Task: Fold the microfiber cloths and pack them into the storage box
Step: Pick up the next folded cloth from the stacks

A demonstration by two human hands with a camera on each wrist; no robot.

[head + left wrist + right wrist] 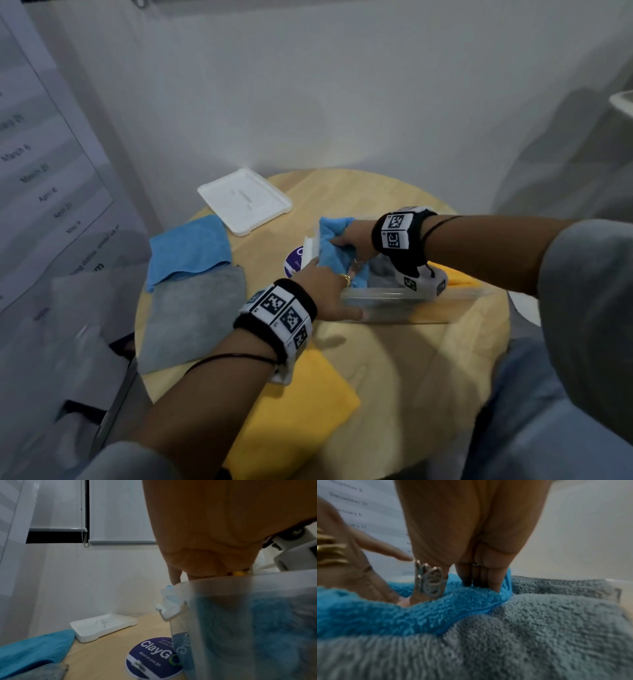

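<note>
A clear storage box [394,308] [223,588] stands on the round wooden table [394,377]. Inside lie a folded grey cloth [380,270] [539,635], a yellow cloth [459,279] at the right end, and a bunched blue cloth [334,246] [419,615] at the left end. My right hand [352,240] [471,534] pushes straight fingers down into the blue cloth. My left hand [329,284] [205,534] reaches over the near left corner. Its fingers press the blue cloth, and its thumb lies along the outside of the front wall.
Loose cloths lie flat on the table: a blue one [191,246] [34,649], a grey one [195,315] and a yellow one [301,411] near me. The white lid [245,200] [102,626] sits at the back. A round purple sticker [293,263] [150,658] lies beside the box.
</note>
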